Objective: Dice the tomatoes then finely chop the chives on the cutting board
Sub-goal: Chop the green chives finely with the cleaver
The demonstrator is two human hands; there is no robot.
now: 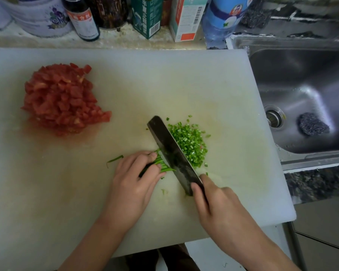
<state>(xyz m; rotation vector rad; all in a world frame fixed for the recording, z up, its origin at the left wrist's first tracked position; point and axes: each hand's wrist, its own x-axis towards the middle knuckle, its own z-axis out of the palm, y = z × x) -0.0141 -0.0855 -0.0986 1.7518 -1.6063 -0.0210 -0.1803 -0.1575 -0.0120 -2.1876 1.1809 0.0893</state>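
Right hand (217, 204) around cleaver (170, 149), left hand (133, 180) on chives (164, 168)

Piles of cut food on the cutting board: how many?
2. Diced tomatoes at the board's far left; chopped chives just right of the knife. Uncut chives lie under the left hand.

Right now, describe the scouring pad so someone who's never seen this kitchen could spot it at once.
Look to the stainless steel sink right of the white cutting board. On its floor, just right of the round drain, lies the scouring pad. It is a dark, wiry lump against the smooth shiny steel.
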